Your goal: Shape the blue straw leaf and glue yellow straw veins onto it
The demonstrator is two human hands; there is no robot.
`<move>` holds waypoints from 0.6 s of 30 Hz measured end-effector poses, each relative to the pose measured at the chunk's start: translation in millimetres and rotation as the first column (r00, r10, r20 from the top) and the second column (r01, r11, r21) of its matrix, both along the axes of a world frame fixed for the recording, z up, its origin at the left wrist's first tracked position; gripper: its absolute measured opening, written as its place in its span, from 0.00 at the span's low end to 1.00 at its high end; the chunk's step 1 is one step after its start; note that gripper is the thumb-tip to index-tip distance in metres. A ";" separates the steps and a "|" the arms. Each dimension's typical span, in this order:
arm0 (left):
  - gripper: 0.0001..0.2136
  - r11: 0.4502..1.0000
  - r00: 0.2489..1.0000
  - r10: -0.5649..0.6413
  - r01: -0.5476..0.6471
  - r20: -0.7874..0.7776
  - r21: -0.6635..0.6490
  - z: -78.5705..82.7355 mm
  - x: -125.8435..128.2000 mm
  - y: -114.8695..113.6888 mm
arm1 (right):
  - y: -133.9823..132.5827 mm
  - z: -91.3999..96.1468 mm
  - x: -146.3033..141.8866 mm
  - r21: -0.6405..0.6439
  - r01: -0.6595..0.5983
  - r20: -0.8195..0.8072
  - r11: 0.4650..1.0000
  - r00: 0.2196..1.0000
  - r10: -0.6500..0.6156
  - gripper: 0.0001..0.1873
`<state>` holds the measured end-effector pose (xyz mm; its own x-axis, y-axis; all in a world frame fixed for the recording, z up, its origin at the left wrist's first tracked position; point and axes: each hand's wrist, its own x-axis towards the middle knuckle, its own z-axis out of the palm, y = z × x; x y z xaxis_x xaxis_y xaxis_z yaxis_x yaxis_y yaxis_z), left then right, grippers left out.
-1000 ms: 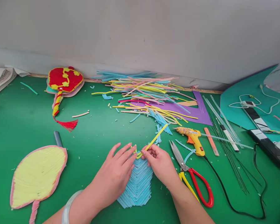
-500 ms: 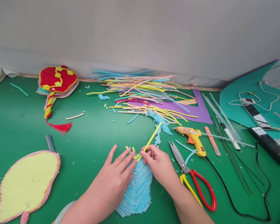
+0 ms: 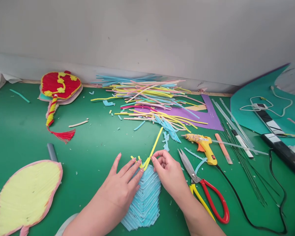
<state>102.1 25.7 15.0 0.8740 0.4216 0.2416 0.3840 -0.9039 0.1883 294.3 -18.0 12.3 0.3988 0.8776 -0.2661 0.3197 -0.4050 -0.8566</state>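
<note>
A light blue leaf-shaped piece point(image 3: 144, 203) made of strips in a chevron pattern lies on the green table point(image 3: 22, 131) in front of me. My left hand point(image 3: 121, 186) lies flat on it with fingers spread, pressing its upper left part beside short yellow strip ends point(image 3: 137, 160). My right hand point(image 3: 168, 172) pinches the base of a long yellow strip point(image 3: 154, 147) that rises from the leaf's tip toward the upper right.
A heap of coloured strips point(image 3: 149, 98) and a purple sheet point(image 3: 208, 116) lie behind. To the right are a yellow glue gun point(image 3: 203, 146), red-handled scissors point(image 3: 204, 190), a black cord point(image 3: 248, 216), thin rods point(image 3: 236, 131). A yellow leaf fan point(image 3: 24, 196) and a red fan point(image 3: 59, 85) lie left.
The long yellow strip has swung more upright at the leaf's tip. My right hand has shifted its pinch slightly right; my left hand has flattened lower on the blue piece.
</note>
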 end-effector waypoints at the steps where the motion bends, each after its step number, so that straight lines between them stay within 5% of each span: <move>1: 0.15 1.000 1.000 0.003 -0.003 -0.005 -0.002 0.4 0.2 -0.2 | -0.9 1.1 0.0 0.014 -0.027 0.023 1.000 0.999 0.027 0.11; 7: 0.15 1.000 1.000 0.012 -0.013 -0.018 -0.013 3.9 1.1 -0.8 | -5.7 7.2 -2.3 -0.037 -0.343 0.208 0.939 0.916 0.343 0.08; 18: 0.15 1.000 1.000 0.018 -0.018 -0.011 -0.012 0.7 1.0 -0.9 | -8.6 -1.0 -4.3 0.022 -0.428 0.426 0.903 0.822 0.379 0.08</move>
<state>103.1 24.8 15.7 0.8688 0.4400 0.2270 0.4020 -0.8946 0.1954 290.0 -26.5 11.3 0.0517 0.9973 -0.0513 0.7584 -0.0727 -0.6478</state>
